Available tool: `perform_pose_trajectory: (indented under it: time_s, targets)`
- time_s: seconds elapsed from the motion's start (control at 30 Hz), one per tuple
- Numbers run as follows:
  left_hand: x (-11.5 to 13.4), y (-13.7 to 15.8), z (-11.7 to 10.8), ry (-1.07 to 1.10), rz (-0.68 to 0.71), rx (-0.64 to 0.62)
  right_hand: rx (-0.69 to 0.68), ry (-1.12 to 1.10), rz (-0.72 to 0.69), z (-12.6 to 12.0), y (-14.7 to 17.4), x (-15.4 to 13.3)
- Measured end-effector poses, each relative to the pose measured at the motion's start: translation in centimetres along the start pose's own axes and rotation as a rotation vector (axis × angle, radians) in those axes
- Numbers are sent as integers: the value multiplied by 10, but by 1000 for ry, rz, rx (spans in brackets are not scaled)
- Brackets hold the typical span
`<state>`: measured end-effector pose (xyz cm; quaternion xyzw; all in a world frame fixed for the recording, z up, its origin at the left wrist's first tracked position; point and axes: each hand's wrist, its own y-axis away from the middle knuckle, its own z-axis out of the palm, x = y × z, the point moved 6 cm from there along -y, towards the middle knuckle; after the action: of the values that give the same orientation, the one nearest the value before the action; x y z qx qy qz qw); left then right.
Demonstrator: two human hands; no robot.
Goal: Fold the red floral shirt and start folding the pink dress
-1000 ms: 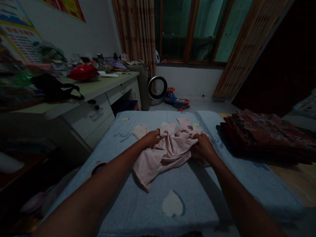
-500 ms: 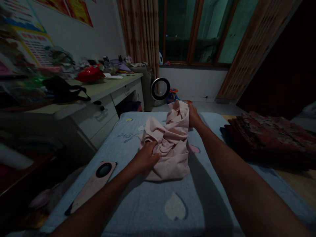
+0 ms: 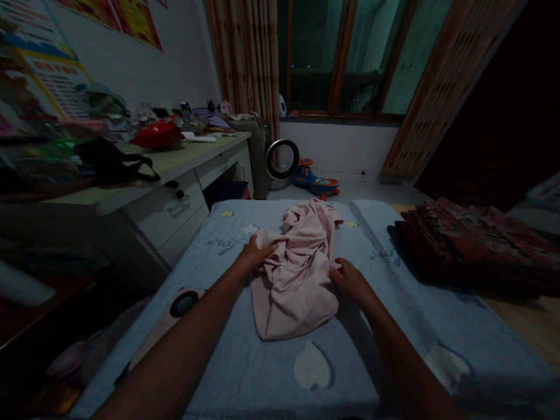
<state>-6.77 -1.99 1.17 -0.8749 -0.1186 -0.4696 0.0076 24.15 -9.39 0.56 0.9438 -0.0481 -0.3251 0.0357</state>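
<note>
Both sides of the pink garment (image 3: pixel 301 286) are pinched: the left hand (image 3: pixel 255 255) has fingers and thumb closed on its left edge, while the right hand (image 3: pixel 351 280) seems to nip its right edge. It lies on the blue sheet (image 3: pixel 245 373), its near end spread fairly flat just beyond a pale heart motif (image 3: pixel 312 367). Farther up, it creases into loose ridges between the hands — arranging or straightening it looks to be the step in hand, and the next move probably calls for drawing those edges evenly apart. Its long axis runs from near to far, leaning slightly right; the bunched, narrower end points toward the ride-on toy (image 3: pixel 307 177) and window (image 3: pixel 315 64) — which end is the collar, I cannot tell.
</note>
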Motion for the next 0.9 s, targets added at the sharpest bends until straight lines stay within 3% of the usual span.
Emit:
perform_pose_trajectory:
  time_s: [0.13, 0.27, 0.37, 0.43, 0.6, 0.7, 0.8, 0.9]
  targets:
    - [9, 5, 25, -97, 143, -110, 17, -256, -9, 27, 15, -8]
    - [12, 16, 9, -108, 168, -32, 125, -498, -35, 24, 14, -19]
    - [10, 26, -25, 23, 165, 147, 198, -628, 6, -8, 12, -16]
    - [7, 34, -51, 78, 169, 249, 302, -667, 36, -44, 13, -8]
    - [6, 60, -116, -2, 225, 553, 541, -678, 44, -129, 30, 18]
    - [13, 78, -134, -10, 274, 660, 663, -586, -11, -150, 45, 22]
    - [37, 98, -118, -20, 425, 628, 606, -379, -94, -132, 57, 4]
    - [68, 125, -70, -114, 619, 434, 345, -174, -295, -86, 68, -32]
